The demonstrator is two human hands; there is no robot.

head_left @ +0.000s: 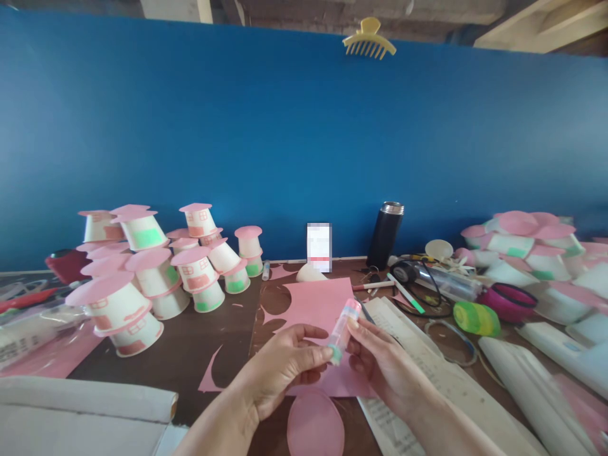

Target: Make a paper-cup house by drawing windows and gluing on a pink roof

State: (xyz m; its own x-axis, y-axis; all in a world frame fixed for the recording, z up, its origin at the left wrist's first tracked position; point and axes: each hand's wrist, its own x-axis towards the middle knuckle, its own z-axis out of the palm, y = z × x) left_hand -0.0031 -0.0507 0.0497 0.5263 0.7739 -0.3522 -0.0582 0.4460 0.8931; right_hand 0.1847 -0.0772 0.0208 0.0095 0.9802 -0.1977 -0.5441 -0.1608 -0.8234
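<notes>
A small tube with a pink top and a greenish lower end, which looks like a glue stick (342, 326), is tilted between my two hands above the table. My left hand (294, 354) pinches its lower end between thumb and fingers. Higher up the tube, my right hand (380, 361) closes round it from the right side. Beneath them lies a pink paper sheet (323, 301) with round pieces cut out of its left edge. Closer to me is a pink paper circle (316, 425), flat on the table. A pink paper scrap (212, 373) rests left of my left hand.
Paper cups with pink paper roofs stand stacked at left (199, 272); more roofed cups (522, 247) are heaped at right. A black flask (386, 234) stands against the blue partition (285, 126). Papers (427, 373), a green tape roll (476, 318) and cables crowd the right side.
</notes>
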